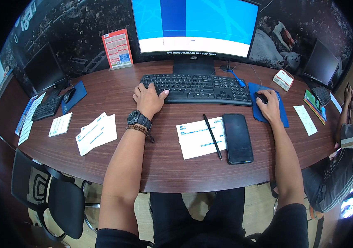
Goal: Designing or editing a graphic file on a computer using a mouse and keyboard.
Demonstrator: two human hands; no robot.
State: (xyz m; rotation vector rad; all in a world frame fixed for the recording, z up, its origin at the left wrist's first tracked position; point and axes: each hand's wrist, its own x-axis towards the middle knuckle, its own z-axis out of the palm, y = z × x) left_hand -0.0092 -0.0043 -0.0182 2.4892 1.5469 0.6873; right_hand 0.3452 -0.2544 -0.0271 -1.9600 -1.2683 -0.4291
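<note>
My left hand rests on the left end of a black keyboard, its fingers spread over the keys. A black watch and a beaded bracelet circle that wrist. To the right, my right hand is curled over a black computer mouse on a blue mouse pad. Behind the keyboard stands a large monitor, lit blue and white. Between my forearms lie printed paper slips, with a black pen across them and a dark-screened phone alongside.
More slips and a paper pad lie at the left. A red desk calendar and a small box flank the monitor. Another person sits at the far right. An office chair stands at the lower left.
</note>
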